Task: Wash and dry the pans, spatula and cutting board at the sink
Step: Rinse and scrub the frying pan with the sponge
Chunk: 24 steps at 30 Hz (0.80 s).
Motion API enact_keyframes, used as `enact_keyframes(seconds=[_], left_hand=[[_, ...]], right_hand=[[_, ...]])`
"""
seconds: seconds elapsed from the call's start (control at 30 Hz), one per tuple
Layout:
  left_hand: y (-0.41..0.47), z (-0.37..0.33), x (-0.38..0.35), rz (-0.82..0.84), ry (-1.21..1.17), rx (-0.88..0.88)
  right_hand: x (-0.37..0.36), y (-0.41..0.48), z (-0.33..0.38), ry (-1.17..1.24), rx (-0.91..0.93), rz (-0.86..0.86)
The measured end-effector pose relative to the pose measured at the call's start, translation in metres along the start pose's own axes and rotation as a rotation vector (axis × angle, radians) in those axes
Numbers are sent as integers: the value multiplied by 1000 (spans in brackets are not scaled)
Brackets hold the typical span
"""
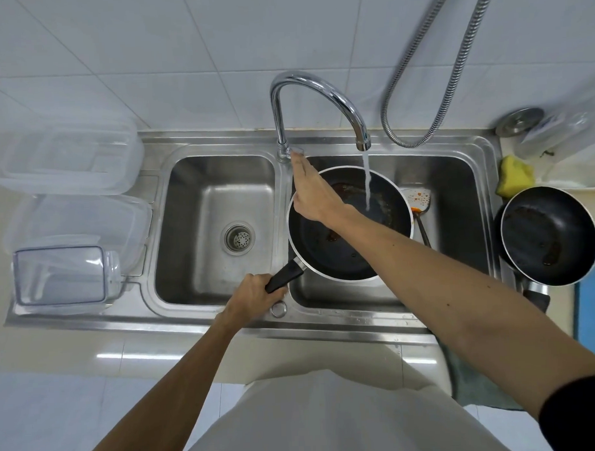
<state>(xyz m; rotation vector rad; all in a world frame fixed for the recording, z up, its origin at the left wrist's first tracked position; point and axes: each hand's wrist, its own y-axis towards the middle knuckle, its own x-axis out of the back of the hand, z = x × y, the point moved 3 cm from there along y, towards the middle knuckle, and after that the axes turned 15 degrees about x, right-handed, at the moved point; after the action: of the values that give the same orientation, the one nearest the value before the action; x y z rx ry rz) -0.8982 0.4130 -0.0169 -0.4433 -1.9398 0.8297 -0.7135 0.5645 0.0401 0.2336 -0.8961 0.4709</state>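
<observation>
The greasy frying pan is held over the right basin under the running tap by the left hand gripping its handle, and the lever is touched by the straight-fingered right hand, so splashing could be caused by too strong a flow.

Clear containers, yellow sponge, metal hose

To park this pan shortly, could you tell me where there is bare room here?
The left basin is bare, between the plastic containers and the faucet. The right basin is crowded by the pan and spatula; second pan and sponge fill the right counter.
</observation>
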Motion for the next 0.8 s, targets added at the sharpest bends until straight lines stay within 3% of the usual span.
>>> enact_keyframes(seconds=[0.2,0.33,0.43,0.5,0.63,0.8], left_hand=[[-8,1,4,-21,-6,19],[-8,1,2,-49,27,40],[-7,2,0,-87,38,45],[-10,2,-1,-100,37,45],[-19,-3,-3,-129,-6,47],[-20,-4,-11,-53,-55,91]], right_hand=[[15,-28,16,88,36,-43],[33,-110,-5,-7,116,-406],[77,-176,-68,-127,-139,-679],[117,-207,-126,-220,-371,-740],[172,-237,-225,-444,-731,-575],[177,-239,-280,-427,-909,-146]])
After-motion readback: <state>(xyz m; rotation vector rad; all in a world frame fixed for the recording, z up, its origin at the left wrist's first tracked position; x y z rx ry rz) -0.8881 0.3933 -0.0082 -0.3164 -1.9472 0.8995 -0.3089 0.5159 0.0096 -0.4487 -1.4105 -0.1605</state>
